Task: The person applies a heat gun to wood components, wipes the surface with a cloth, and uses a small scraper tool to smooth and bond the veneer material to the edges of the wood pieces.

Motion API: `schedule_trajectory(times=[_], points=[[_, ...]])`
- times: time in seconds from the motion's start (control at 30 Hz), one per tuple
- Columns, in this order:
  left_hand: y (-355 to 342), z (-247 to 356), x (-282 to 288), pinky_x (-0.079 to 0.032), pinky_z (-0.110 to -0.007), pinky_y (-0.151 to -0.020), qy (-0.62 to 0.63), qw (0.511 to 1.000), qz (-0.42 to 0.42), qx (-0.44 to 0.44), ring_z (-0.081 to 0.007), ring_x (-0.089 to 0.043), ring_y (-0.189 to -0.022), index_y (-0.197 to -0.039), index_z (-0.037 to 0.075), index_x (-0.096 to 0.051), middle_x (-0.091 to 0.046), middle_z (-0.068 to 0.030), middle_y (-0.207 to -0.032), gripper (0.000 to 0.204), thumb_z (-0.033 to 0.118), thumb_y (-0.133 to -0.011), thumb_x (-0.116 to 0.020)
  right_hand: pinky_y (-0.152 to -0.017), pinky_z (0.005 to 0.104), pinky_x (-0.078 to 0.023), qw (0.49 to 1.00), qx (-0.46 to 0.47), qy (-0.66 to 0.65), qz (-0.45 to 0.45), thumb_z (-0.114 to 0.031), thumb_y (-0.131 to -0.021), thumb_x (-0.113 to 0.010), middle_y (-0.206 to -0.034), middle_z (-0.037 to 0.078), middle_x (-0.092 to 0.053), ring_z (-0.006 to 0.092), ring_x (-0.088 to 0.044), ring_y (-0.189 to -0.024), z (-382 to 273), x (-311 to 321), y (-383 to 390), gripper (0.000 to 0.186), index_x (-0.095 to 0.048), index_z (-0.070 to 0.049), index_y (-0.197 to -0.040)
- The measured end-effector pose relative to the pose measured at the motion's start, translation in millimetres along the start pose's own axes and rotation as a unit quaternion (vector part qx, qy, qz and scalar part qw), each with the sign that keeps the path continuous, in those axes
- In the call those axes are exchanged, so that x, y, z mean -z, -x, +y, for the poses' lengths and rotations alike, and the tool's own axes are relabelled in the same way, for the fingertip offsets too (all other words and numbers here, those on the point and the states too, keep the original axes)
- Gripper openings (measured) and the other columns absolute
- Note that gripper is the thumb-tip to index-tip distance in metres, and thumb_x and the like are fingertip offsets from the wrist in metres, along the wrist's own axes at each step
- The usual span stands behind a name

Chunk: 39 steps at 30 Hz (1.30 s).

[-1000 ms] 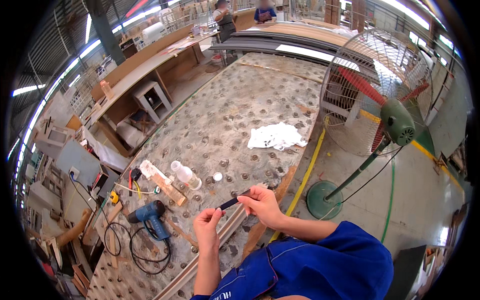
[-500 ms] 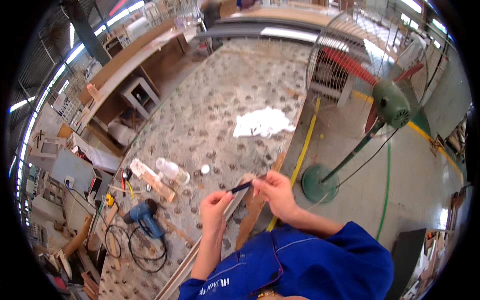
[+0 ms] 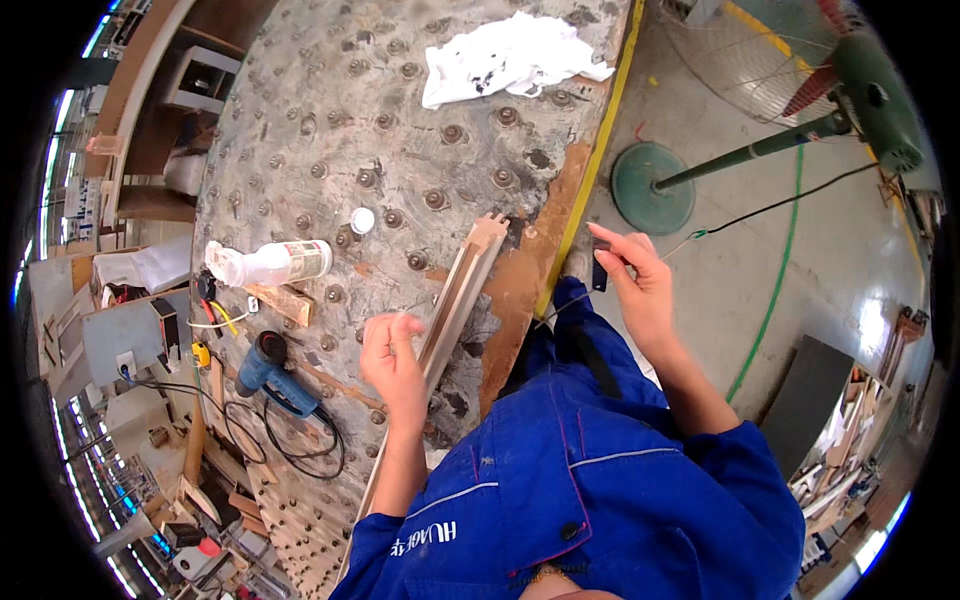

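My right hand (image 3: 640, 290) is raised over the table's right edge, thumb and fingers pinched on a short dark strip (image 3: 599, 268) that hangs down from the fingertips. Its exact kind does not show. On the left, my left hand (image 3: 393, 365) is held beside a long narrow wooden moulding (image 3: 465, 290), its fingers curled together with nothing visible in them. The moulding lies lengthwise on the table and has a notched far end. Whether my left hand touches it, I cannot tell.
The worn table (image 3: 300, 180) is studded with metal knobs. On it lie a white cloth (image 3: 510, 58), a white bottle (image 3: 280, 263), a round white cap (image 3: 362, 220) and a blue heat gun (image 3: 275, 378) with a black cord. A green fan (image 3: 655, 190) stands on the floor to the right.
My hands have moved apart; the left has let go of the dark strip, which stays in the right. The view has tipped downward, showing more of the moulding and my blue workwear.
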State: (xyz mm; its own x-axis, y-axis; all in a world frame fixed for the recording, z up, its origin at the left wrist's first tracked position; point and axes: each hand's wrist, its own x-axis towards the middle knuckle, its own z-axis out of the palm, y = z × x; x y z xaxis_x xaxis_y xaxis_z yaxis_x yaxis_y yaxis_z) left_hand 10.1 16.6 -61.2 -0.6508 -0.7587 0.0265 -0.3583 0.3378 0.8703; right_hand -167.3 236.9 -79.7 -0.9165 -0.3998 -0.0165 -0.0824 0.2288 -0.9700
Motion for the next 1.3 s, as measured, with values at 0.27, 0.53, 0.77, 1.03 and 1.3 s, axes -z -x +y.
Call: schedule_trajectory(times=[0.27, 0.53, 0.77, 1.03, 1.3], points=[[-48.1, 9.2, -77.5, -0.042, -0.038, -0.093, -0.322, 0.935, -0.104, -0.102, -0.0286, -0.055, -0.108, -0.138, -0.001, -0.040, -0.059, -0.0146, -0.120, 0.076, 0.018, -0.075, -0.078, -0.070, 0.0343, -0.043, 0.996, -0.009, 0.039, -0.079, -0.001, -0.078, -0.068, -0.080, 0.009, -0.057, 0.0247, -0.051, -0.076, 31.8, -44.5, -46.2, 0.026, -0.065, -0.005, -0.104], [-65.2, -1.6, -100.3, -0.046, -0.040, -0.080, -0.277, 0.939, -0.199, -0.038, -0.0335, -0.056, -0.097, -0.124, -0.004, -0.051, -0.057, -0.0171, -0.110, 0.061, 0.023, -0.076, -0.076, -0.061, 0.0340, -0.042, 0.980, 0.054, 0.133, -0.135, -0.005, -0.074, -0.072, -0.071, 0.005, -0.054, 0.0252, -0.050, -0.071, 39.5, -63.7, -70.8, 0.017, -0.068, -0.007, -0.090], [-69.5, -1.9, -101.9, -0.046, -0.039, -0.078, -0.277, 0.936, -0.208, -0.059, -0.0322, -0.055, -0.094, -0.121, -0.003, -0.053, -0.055, -0.0164, -0.108, 0.057, 0.015, -0.073, -0.077, -0.061, 0.0340, -0.042, 0.981, -0.018, 0.121, -0.148, -0.004, -0.070, -0.074, -0.073, 0.006, -0.056, 0.0254, -0.051, -0.070, 45.5, -65.4, -77.2, 0.020, -0.067, -0.006, -0.089], [-65.7, -4.4, -95.5, -0.045, -0.040, -0.079, -0.269, 0.938, -0.217, -0.015, -0.0325, -0.054, -0.095, -0.125, -0.002, -0.051, -0.055, -0.0169, -0.109, 0.064, 0.014, -0.069, -0.079, -0.058, 0.0344, -0.042, 0.976, -0.010, 0.127, -0.178, -0.003, -0.068, -0.076, -0.071, 0.006, -0.055, 0.0256, -0.051, -0.067, 40.5, -64.2, -79.3, 0.021, -0.067, -0.006, -0.086], [-67.0, -1.8, -93.9, -0.041, -0.042, -0.090, -0.276, 0.930, -0.244, -0.014, -0.0354, -0.051, -0.103, -0.123, -0.002, -0.050, -0.053, -0.0192, -0.112, 0.054, 0.007, -0.074, -0.072, -0.054, 0.0329, -0.038, 0.973, 0.011, 0.128, -0.192, -0.010, -0.065, -0.076, -0.069, 0.003, -0.053, 0.0222, -0.051, -0.064, 33.4, -70.4, -69.1, 0.026, -0.068, -0.008, -0.090]])
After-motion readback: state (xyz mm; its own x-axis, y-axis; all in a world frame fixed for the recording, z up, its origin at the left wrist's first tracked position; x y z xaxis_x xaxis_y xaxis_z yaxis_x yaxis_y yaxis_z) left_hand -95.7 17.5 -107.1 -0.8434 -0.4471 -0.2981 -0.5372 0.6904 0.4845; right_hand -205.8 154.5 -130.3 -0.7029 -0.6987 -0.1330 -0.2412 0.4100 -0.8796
